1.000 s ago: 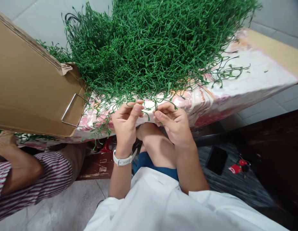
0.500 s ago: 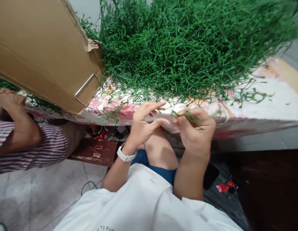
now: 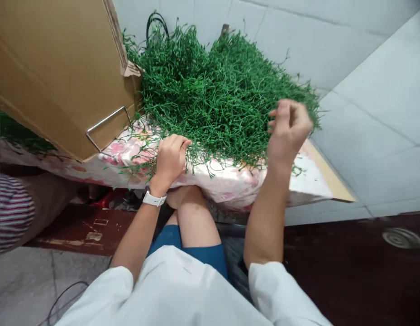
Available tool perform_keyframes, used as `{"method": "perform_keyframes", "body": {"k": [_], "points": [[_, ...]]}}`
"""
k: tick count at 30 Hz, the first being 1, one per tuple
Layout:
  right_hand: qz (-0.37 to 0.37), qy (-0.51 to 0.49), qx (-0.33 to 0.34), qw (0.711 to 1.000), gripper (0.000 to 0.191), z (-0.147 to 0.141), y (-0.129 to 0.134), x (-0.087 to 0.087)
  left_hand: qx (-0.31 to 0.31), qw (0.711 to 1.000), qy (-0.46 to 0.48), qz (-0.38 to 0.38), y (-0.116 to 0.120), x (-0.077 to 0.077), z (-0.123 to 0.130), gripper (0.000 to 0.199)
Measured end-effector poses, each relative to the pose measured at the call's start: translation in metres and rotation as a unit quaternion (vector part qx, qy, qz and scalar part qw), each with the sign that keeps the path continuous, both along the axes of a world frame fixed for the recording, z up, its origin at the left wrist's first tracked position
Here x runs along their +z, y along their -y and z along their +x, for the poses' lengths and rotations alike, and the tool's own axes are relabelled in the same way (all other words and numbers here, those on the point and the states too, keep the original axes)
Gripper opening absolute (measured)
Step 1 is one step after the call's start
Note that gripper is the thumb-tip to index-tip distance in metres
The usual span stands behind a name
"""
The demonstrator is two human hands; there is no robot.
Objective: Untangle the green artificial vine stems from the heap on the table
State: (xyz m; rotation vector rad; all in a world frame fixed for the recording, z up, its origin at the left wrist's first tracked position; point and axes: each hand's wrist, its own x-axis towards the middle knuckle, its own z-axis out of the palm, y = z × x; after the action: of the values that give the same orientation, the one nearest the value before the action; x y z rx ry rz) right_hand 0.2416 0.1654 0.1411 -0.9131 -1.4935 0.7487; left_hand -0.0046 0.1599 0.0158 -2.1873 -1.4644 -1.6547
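Observation:
A large heap of thin green plastic stems [image 3: 217, 90] lies on a table with a flowered cloth [image 3: 230, 183]. My left hand [image 3: 171, 158], with a white watch [image 3: 154, 198] on its wrist, is at the heap's front edge. Its fingers are curled down and closed, and what they hold, if anything, is hidden behind the hand. Raised over the right part of the heap is my right hand [image 3: 289, 127], slightly blurred. Its fingers are bent in towards the thumb, and I cannot make out anything between them.
A big cardboard box [image 3: 60, 68] with a metal wire handle [image 3: 106, 121] stands left of the heap. Beyond it sits another person in a striped garment [image 3: 15, 210]. A tiled wall [image 3: 373, 108] rises behind the table. A dark red bench [image 3: 91, 228] is at lower left.
My hands have moved apart: the right went up and outward over the heap, the left closed and moved left. The green sprig in my right hand no longer shows. The view has shifted.

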Motion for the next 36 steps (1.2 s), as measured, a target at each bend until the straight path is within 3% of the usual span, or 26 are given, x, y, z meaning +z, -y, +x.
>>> {"method": "perform_keyframes", "body": {"k": [3, 7, 10, 16, 19, 23, 26, 28, 31, 32, 34, 36], "points": [[-0.002, 0.028, 0.015, 0.999, 0.052, -0.016, 0.002, -0.011, -0.009, 0.999, 0.049, 0.016, -0.006, 0.002, 0.007, 0.047], [-0.03, 0.068, 0.041, 0.996, 0.054, -0.036, 0.024, -0.057, -0.014, 0.989, 0.151, 0.003, -0.012, 0.004, 0.017, 0.042], [-0.033, 0.079, 0.061, 0.994, 0.042, -0.051, 0.029, -0.083, -0.02, 0.983, 0.18, 0.012, -0.015, 0.008, 0.021, 0.044], [-0.04, -0.018, 0.037, 0.998, 0.038, -0.048, 0.015, -0.094, -0.097, 0.987, 0.13, -0.01, -0.006, 0.017, 0.012, 0.066], [-0.039, -0.044, 0.026, 0.998, 0.037, -0.042, 0.011, -0.098, -0.087, 0.992, 0.088, -0.02, -0.002, 0.016, 0.011, 0.056], [0.022, -0.074, -0.082, 0.994, 0.03, -0.026, 0.01, -0.094, -0.092, 0.992, 0.087, -0.022, -0.004, 0.011, 0.009, 0.043], [0.114, -0.186, -0.203, 0.955, 0.026, -0.002, 0.017, -0.078, -0.081, 0.98, 0.177, -0.033, -0.008, 0.009, 0.006, 0.042], [0.153, -0.197, -0.178, 0.952, 0.024, 0.013, 0.024, -0.065, -0.086, 0.972, 0.217, -0.04, -0.009, 0.008, 0.005, 0.044], [0.148, -0.096, -0.034, 0.984, 0.024, 0.03, 0.021, -0.048, -0.108, 0.969, 0.217, -0.043, -0.009, 0.009, 0.005, 0.049], [0.149, -0.058, -0.013, 0.987, 0.025, 0.035, 0.013, -0.044, -0.108, 0.969, 0.22, -0.042, -0.009, 0.01, 0.005, 0.051], [0.159, 0.016, -0.033, 0.987, 0.031, 0.042, -0.011, -0.037, -0.095, 0.969, 0.225, -0.038, -0.007, 0.01, 0.007, 0.053], [0.152, 0.118, -0.102, 0.976, 0.054, 0.047, -0.037, -0.035, -0.083, 0.974, 0.211, -0.029, -0.005, 0.01, 0.009, 0.051]]}}
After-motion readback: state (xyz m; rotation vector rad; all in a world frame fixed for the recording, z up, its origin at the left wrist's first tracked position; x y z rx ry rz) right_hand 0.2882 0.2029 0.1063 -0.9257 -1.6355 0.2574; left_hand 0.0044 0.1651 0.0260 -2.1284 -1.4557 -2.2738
